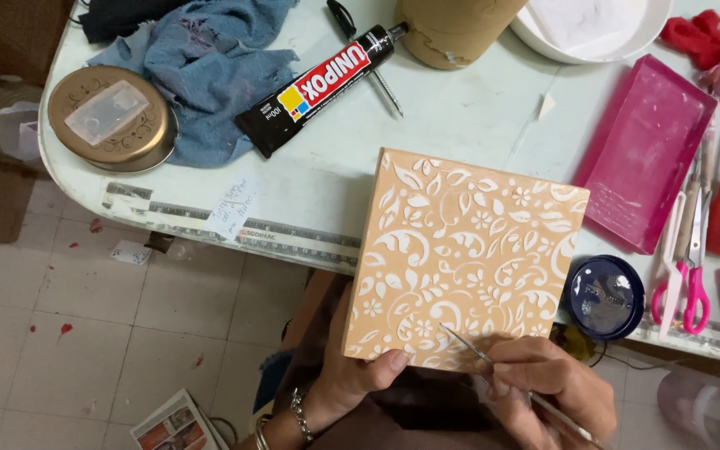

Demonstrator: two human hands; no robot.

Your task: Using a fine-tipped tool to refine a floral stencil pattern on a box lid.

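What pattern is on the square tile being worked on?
White raised floral scrollwork on the peach square tile, clearest in the head view.

The square tile (466,262) is tan with white floral scrollwork. A blue cloth (206,62), black glue tube (318,87) with red label, pink tray (647,150) and pink-handled scissors (687,275) lie on the pale desk (460,117).

cardboard tube (458,29) cut off at top, white bowl (593,33) likewise, tool's (527,393) handle end off-frame
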